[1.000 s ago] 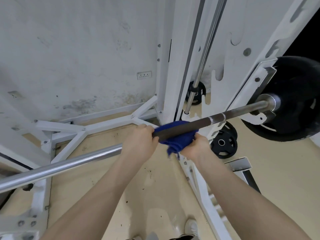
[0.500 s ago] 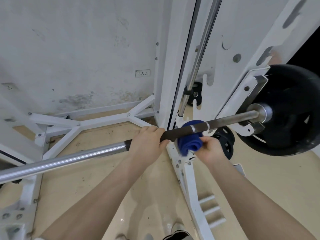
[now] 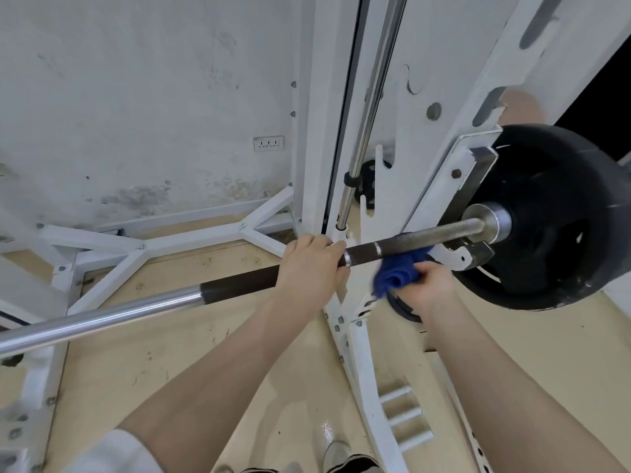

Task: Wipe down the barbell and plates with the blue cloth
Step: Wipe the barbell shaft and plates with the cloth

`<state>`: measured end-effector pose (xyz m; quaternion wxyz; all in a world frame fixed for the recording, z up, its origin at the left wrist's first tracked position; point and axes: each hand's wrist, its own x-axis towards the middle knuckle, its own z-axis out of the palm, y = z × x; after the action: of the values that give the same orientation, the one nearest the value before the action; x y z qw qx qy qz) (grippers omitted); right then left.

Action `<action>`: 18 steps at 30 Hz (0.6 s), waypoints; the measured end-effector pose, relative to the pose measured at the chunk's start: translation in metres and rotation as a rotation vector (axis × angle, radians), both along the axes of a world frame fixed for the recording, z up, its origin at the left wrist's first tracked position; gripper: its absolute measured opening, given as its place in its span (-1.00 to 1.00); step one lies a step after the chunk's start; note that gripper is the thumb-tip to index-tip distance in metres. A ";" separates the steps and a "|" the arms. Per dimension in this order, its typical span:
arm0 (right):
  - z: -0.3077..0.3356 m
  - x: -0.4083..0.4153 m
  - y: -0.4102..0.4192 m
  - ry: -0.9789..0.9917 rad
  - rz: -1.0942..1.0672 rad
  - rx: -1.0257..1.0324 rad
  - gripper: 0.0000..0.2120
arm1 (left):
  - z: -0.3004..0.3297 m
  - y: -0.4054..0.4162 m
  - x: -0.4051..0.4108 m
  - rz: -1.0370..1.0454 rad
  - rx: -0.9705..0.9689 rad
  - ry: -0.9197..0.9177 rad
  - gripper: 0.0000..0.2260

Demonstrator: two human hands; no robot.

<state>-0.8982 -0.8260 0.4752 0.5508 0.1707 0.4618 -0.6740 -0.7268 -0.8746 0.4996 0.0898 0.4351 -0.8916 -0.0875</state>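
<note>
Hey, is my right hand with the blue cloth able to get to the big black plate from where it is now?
Probably yes. The right hand holds the blue cloth on the barbell, beside the black plate; only the white bracket intervenes.

barbell (image 3: 239, 279) runs 8 o'clock to 2 o'clock across rack (image 3: 362, 336). plate (image 3: 560, 216) on its 2 o'clock end. left hand (image 3: 312, 268) on bar, cloth (image 3: 397, 273) and right hand (image 3: 425, 285) just at 3 o'clock of it, under bar.
</note>
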 end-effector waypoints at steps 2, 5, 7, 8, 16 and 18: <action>-0.001 0.003 0.000 0.011 0.048 -0.061 -0.83 | -0.004 0.003 -0.010 0.026 -0.020 -0.011 -0.66; -0.001 0.023 0.006 0.009 0.226 -0.124 -0.80 | -0.009 0.005 -0.019 0.071 -0.052 -0.027 -0.71; 0.005 0.015 0.008 0.020 0.248 -0.082 -0.80 | -0.009 0.004 -0.020 0.084 -0.061 -0.015 -0.72; 0.008 0.003 0.008 -0.013 0.194 -0.069 -0.81 | -0.009 0.004 -0.019 0.087 -0.056 -0.005 -0.72; -0.003 -0.024 0.004 -0.014 0.131 -0.091 -0.83 | -0.010 0.008 -0.027 0.168 -0.029 0.027 -0.74; 0.000 -0.019 0.005 0.025 0.224 -0.074 -0.86 | -0.009 0.007 -0.026 0.184 -0.010 0.013 -0.73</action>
<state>-0.9173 -0.8211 0.4751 0.6226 0.0893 0.4596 -0.6270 -0.7532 -0.8676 0.4909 0.1052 0.5143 -0.8476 -0.0772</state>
